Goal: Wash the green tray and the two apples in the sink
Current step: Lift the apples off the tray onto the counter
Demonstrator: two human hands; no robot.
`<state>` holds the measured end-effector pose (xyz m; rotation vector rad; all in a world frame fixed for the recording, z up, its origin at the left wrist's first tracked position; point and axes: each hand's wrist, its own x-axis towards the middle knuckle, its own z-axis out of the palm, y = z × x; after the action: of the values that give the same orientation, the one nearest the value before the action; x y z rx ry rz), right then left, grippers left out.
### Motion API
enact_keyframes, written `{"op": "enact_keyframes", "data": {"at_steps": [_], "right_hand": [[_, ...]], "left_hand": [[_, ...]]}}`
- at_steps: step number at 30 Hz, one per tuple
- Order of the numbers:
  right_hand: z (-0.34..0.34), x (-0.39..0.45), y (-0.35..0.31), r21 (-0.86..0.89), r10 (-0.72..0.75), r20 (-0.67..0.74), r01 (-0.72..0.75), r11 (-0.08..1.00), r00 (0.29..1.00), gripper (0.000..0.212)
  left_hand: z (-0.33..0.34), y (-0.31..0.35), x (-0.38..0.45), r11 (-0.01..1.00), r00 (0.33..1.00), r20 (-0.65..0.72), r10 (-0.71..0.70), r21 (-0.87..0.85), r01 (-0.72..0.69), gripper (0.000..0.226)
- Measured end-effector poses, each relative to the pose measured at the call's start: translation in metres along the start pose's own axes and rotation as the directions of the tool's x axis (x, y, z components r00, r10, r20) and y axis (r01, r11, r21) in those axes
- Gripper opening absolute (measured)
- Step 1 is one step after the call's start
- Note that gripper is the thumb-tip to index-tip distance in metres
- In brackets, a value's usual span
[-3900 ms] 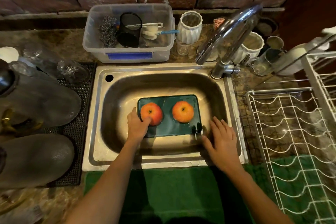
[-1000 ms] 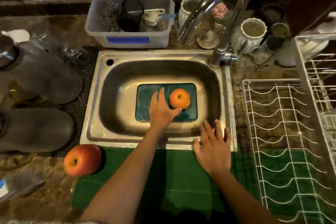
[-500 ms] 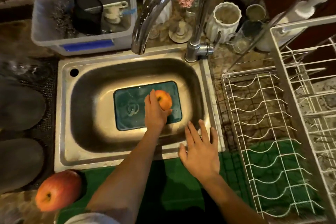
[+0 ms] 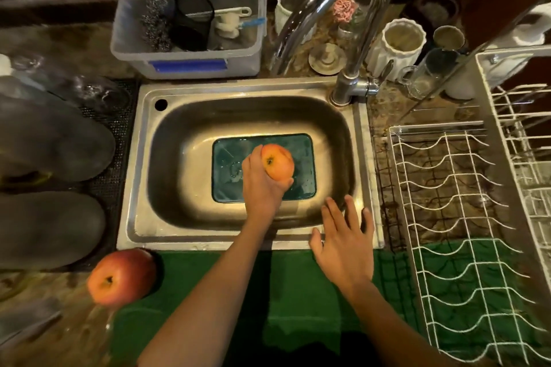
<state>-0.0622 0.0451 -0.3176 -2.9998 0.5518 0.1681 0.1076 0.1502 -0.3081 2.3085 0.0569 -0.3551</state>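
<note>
The green tray (image 4: 229,158) lies flat on the bottom of the steel sink (image 4: 149,188). My left hand (image 4: 259,185) grips one red-orange apple (image 4: 278,165) and holds it above the tray. The second apple (image 4: 122,275) sits on the counter at the sink's front left corner, beside the green mat. My right hand (image 4: 346,241) rests flat with spread fingers on the sink's front right rim, holding nothing.
A curved chrome faucet (image 4: 351,9) arches over the sink's back right. A plastic tub (image 4: 187,27) with scrubbers stands behind the sink. A white wire dish rack (image 4: 465,217) fills the right side. Grey upturned bowls (image 4: 44,143) lie on the left mat.
My left hand has closed on the apple and lifted it off the tray. Earlier it moved the other apple from the tray to the counter. The right hand stays on the rim.
</note>
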Motion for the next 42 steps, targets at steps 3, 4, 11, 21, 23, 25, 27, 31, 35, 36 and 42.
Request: {"op": "enact_keyframes", "data": {"at_steps": [3, 4, 11, 21, 23, 25, 27, 31, 35, 36, 42], "right_hand": [[0.003, 0.000, 0.001, -0.010, -0.007, -0.027, 0.007, 1.000, 1.000, 0.060], [0.003, -0.001, 0.000, -0.011, -0.006, -0.036, 0.006, 1.000, 0.999, 0.060], [0.008, -0.001, 0.001, -0.017, 0.004, -0.071, -0.005, 1.000, 0.997, 0.056], [0.020, 0.001, 0.007, -0.050, 0.048, -0.062, -0.052, 0.997, 0.997, 0.047], [0.018, -0.001, 0.005, -0.048, 0.023, -0.073, -0.026, 0.998, 0.997, 0.049], [0.015, 0.002, 0.005, -0.030, 0.019, -0.059, -0.021, 0.999, 0.998, 0.052], [0.014, 0.000, 0.004, -0.019, 0.017, -0.069, -0.018, 1.000, 0.997, 0.053], [0.012, -0.001, 0.003, -0.003, -0.001, -0.091, 0.000, 1.000, 0.996, 0.050], [0.010, -0.002, 0.003, 0.001, -0.001, -0.076, 0.001, 1.000, 0.997, 0.050], [0.010, -0.002, 0.003, 0.003, -0.004, -0.077, 0.004, 1.000, 0.997, 0.050], [0.013, -0.001, 0.003, -0.010, -0.017, -0.098, 0.017, 1.000, 0.995, 0.051]], "left_hand": [[-0.030, -0.006, -0.031, 0.998, 0.998, -0.062, -0.017, -0.057, 0.013, 0.106], [-0.041, -0.010, -0.043, 0.997, 0.996, -0.084, -0.021, -0.073, 0.015, 0.105], [-0.113, -0.059, -0.140, 0.977, 0.955, -0.250, -0.160, -0.176, 0.118, 0.099], [-0.179, -0.151, -0.243, 0.917, 0.801, -0.448, -0.397, -0.151, 0.370, 0.105], [-0.189, -0.163, -0.247, 0.904, 0.770, -0.476, -0.424, -0.167, 0.394, 0.104], [-0.195, -0.170, -0.245, 0.895, 0.743, -0.504, -0.440, -0.176, 0.410, 0.104], [-0.199, -0.175, -0.240, 0.890, 0.732, -0.516, -0.445, -0.169, 0.423, 0.103], [-0.203, -0.178, -0.231, 0.890, 0.745, -0.504, -0.438, -0.126, 0.439, 0.099], [-0.204, -0.180, -0.231, 0.889, 0.760, -0.480, -0.438, -0.104, 0.447, 0.101], [-0.204, -0.180, -0.231, 0.887, 0.760, -0.474, -0.444, -0.113, 0.448, 0.101], [-0.210, -0.175, -0.230, 0.871, 0.772, -0.423, -0.475, -0.102, 0.480, 0.119]]}}
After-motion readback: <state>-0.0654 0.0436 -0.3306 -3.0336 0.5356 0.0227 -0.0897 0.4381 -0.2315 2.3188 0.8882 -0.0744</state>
